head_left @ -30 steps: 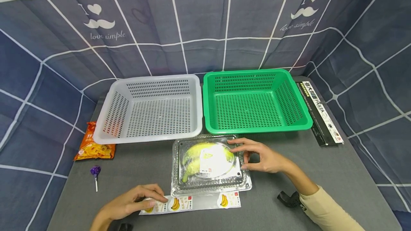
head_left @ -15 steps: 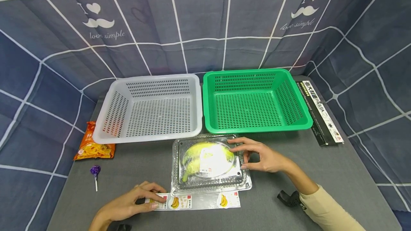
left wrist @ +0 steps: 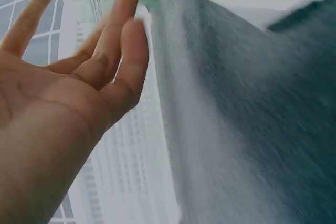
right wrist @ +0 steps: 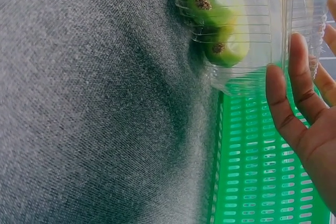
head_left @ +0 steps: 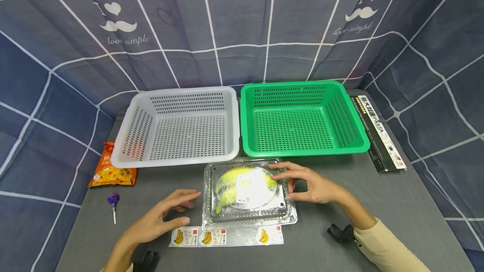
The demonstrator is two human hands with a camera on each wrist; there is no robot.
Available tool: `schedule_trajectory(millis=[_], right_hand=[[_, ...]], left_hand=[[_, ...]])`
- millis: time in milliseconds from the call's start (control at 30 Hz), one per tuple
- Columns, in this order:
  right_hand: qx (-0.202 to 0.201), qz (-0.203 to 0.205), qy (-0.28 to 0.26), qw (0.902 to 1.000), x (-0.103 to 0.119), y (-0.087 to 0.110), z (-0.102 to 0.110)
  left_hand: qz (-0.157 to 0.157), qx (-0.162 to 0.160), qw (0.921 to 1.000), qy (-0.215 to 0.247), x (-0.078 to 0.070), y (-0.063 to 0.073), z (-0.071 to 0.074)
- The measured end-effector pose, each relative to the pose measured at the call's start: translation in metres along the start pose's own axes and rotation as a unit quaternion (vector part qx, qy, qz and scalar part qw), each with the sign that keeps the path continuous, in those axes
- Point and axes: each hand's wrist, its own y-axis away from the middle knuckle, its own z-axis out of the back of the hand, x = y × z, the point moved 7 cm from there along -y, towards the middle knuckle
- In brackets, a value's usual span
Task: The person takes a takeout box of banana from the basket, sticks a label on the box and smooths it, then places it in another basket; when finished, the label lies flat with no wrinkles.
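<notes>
A clear plastic clamshell box (head_left: 207, 205) lies on the grey table in the head view, with yellow-green bananas (head_left: 227, 181) inside and a white label (head_left: 242, 192) on its lid. My right hand (head_left: 315, 186) rests at the box's right edge, its fingertips on the lid and thumb lower down by the edge. In the right wrist view, green banana ends (right wrist: 215, 3) show through the plastic. My left hand (head_left: 153, 221) hovers just left of the box, fingers extended, holding nothing. Below it lies a strip of banana stickers (head_left: 242, 237), running along the box's near edge.
Behind the box stand a white basket (head_left: 177, 163) and a green basket (head_left: 306, 153), side by side. A black pasta box (head_left: 378, 135) lies far right. An orange snack bag (head_left: 113, 175) and a purple lollipop (head_left: 113, 200) are at the left.
My left hand has let go of the sticker strip and moved up and slightly right, toward the box's left side. The strip shifted slightly up. My right hand and the box stay in place.
</notes>
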Motion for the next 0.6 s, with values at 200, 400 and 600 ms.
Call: schedule_trajectory(millis=[200,400,600], right_hand=[[0.003,0.001,0.009,1.0000,0.000,0.001,0.000],[-0.009,-0.009,0.023,0.9997,0.002,0.003,0.000],[-0.048,-0.017,0.053,0.9973,0.008,0.009,0.016]], left_hand=[[0.044,0.019,0.9988,0.013,0.004,-0.025,-0.007],[0.055,0.025,0.9981,0.010,0.005,-0.041,-0.013],[0.036,0.028,0.9986,0.027,0.005,-0.046,-0.016]])
